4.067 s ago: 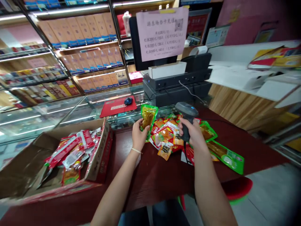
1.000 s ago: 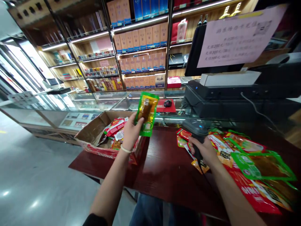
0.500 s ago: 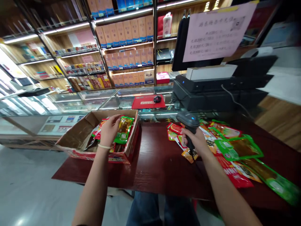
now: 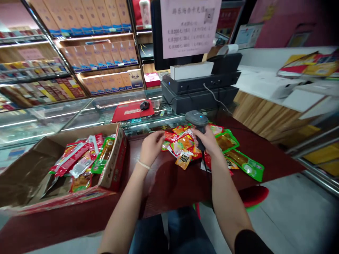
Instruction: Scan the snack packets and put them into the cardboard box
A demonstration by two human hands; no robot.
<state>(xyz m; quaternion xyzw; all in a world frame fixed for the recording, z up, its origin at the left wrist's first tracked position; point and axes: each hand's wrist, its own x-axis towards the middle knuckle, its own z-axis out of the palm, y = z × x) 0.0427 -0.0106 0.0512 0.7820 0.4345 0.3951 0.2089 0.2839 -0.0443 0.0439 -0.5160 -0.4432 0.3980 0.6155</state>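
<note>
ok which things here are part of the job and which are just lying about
Likely in the job:
scanner in the right hand
packet pile by the left hand
cardboard box holding more packets

Apparently just lying about:
mouse on the red mat
pink sheet on the monitor

This is a shop: at far left, lit wooden shelves (image 4: 10, 54) hold rows of tan-and-blue cardboard boxes (image 4: 99, 55) beyond a glass display counter (image 4: 49, 113) (nearer, a black flat monitor (image 4: 157, 44) and a grey handheld barcode scanner (image 4: 197, 119)).
</note>
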